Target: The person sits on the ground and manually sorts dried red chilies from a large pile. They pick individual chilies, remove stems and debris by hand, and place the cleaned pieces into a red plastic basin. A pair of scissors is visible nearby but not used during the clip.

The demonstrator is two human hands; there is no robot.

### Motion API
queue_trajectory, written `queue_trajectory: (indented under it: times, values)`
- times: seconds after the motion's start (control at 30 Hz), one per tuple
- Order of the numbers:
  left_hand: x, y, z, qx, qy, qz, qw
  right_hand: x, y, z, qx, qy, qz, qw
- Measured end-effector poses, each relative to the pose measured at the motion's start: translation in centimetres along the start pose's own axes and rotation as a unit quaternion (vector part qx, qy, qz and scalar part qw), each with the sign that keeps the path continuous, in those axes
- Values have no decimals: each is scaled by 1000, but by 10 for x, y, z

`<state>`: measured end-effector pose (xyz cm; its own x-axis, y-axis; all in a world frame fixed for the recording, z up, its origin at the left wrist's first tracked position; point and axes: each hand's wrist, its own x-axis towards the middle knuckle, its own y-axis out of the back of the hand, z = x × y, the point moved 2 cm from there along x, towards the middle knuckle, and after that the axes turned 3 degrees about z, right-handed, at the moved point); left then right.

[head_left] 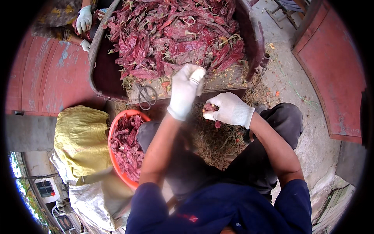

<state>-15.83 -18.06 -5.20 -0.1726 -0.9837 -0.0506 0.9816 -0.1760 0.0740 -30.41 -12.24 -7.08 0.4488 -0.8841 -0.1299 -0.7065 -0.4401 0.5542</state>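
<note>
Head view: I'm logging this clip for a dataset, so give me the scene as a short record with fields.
Setting: outdoors, person seated on concrete ground
Left hand: white glove, raised toward the heap of dried red chillies
Right hand: white glove, pinching a red chilli
Container: large dark tub holds the heap
Scissors: lying on the tub's front ledge
Orange basin: at the person's left, holds chillies
Yellow sack: beside the basin
Another person's gloved hand: far left of the tub

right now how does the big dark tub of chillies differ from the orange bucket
The dark tub is wide and heaped with dried red chillies; the orange bucket is smaller and round. The tub sits ahead of both gloved hands, the bucket beside the person's left knee. Both hold dried red chillies.
</note>
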Motion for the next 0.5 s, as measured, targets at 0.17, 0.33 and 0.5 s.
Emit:
queue_trajectory:
  times: [0.17, 0.33, 0.5]
  values:
    - [39, 8, -20, 200, -149, 48, 967, 4, -7, 5, 314, 34, -23, 949]
    - [57, -25, -22, 546, -326, 58, 770, -8, 16, -17, 342, -88, -41, 935]
    - [71, -30, -32, 517, -352, 97, 774, -4, 18, -2, 362, -112, 44, 924]
